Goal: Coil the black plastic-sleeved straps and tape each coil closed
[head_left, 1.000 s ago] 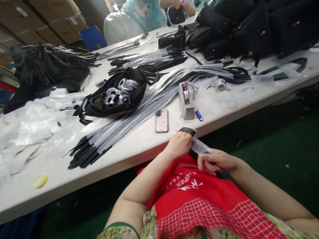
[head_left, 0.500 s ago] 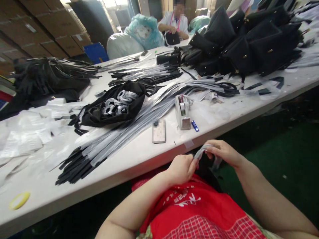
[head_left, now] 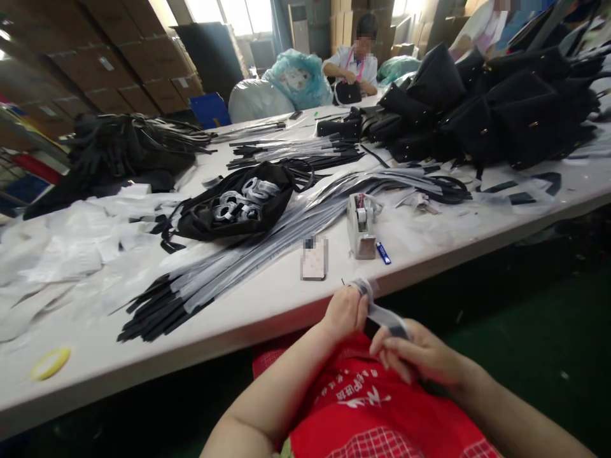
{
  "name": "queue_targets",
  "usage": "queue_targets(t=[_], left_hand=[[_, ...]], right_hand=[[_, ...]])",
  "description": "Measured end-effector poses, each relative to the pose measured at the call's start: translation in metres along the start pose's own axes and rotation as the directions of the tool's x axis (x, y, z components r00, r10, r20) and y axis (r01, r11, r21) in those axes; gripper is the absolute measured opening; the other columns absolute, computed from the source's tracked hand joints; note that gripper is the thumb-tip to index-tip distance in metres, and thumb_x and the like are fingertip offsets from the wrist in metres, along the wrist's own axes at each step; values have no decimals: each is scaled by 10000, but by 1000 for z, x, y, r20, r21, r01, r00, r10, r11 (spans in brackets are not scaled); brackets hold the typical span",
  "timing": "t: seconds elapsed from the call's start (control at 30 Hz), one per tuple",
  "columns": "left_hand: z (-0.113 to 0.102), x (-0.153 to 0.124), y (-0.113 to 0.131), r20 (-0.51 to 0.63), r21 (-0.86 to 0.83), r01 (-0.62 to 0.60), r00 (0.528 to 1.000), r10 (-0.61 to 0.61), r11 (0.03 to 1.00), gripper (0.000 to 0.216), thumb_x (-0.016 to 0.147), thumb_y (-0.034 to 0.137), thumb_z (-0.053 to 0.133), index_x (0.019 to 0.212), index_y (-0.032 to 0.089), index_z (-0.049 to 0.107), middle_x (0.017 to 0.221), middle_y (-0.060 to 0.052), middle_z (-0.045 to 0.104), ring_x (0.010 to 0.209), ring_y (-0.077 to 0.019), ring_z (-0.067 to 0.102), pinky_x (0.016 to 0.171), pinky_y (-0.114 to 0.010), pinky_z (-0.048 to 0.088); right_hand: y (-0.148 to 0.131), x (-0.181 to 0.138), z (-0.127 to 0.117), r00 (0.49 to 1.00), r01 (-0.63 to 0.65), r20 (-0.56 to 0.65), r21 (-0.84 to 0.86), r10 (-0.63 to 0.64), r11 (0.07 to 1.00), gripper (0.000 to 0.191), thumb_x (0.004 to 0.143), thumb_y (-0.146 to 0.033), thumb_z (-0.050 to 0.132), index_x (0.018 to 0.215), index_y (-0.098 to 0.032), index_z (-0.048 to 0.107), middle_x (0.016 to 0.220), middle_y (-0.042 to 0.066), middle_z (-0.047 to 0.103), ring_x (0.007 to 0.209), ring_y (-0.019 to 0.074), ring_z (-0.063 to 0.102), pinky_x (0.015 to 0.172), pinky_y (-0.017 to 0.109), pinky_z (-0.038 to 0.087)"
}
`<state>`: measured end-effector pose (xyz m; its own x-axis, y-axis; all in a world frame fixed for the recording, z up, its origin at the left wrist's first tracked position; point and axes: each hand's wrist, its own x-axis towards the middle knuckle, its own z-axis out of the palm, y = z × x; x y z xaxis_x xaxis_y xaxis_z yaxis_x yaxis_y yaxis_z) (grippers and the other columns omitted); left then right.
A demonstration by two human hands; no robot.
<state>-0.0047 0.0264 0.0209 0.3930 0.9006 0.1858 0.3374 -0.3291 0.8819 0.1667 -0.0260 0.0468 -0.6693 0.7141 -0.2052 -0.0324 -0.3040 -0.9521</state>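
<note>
Where the plastic-sleeved strip point(head_left: 384, 317) was bunched, it now arcs out from a loop: left hand point(head_left: 344, 313), fingers closed on the coil; right hand point(head_left: 422, 353), fingers pinching the tail; near the table point(head_left: 272, 286) edge; winding seemingly unfinished.

Windows point(head_left: 226, 14) glare at the back, the floor point(head_left: 520, 356) lies dark, and edges look stretched.

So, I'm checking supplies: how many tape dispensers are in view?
1: the tape dispenser on the table, beyond the left hand gripping the strap, between the phone and a small blue stick. Others may be hidden behind the black bags.
</note>
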Motion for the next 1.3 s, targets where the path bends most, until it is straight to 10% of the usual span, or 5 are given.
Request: queue_targets(t=[0.23, 0.4, 0.57, 0.87, 1.3], left_hand=[[9, -10, 23, 241, -201, 225, 955, -175, 953, 476, 919, 571, 386, 710, 191, 581, 581, -11, 479, 551, -157, 441, 609, -297, 385], [4, 5, 36, 396, -708, 424, 901, -178, 565, 583, 880, 696, 357, 849, 154, 569, 475, 79, 346, 411, -113, 383, 508, -264, 395], [-3, 12, 19, -121, -413, 86, 982, -148, 907, 365, 915, 506, 469, 947, 173, 614, 824, -69, 614, 853, -220, 582, 859, -345, 446], [-1, 27, 13, 214, -32, 303, 933, -290, 952, 427, 884, 496, 531, 568, 209, 529, 488, 11, 440, 513, -164, 487, 554, -256, 368], [-31, 87, 60, 506, -817, 570, 784, -360, 92, 543, 1021, 440, 278, 728, 108, 592, 387, 95, 290, 326, -54, 303, 447, -177, 412]], right_hand=[[-30, 6, -84, 837, -56, -471, -580, -278, 813, 333, 822, -470, 636, 917, -154, 677, 784, 88, 723, 709, 220, 678, 640, 317, 545], [-7, 19, -52, 974, 61, -139, -597, -179, 800, 360, 863, -415, 593, 1120, -166, 639, 1136, 119, 686, 1078, 276, 624, 958, 408, 488], [6, 18, -8, 983, -93, 137, -229, 126, 969, 376, 944, -462, 490, 856, -150, 681, 648, 23, 680, 653, 168, 647, 725, 313, 539], [-42, 16, -128, 992, -108, -119, -542, 51, 833, 272, 813, -326, 666, 889, -72, 724, 694, -1, 688, 615, 84, 579, 576, 151, 429], [-32, 17, -159, 975, -37, -219, -365, -47, 930, 397, 838, -404, 641, 1069, -81, 666, 804, -8, 656, 713, 100, 565, 645, 189, 451]])
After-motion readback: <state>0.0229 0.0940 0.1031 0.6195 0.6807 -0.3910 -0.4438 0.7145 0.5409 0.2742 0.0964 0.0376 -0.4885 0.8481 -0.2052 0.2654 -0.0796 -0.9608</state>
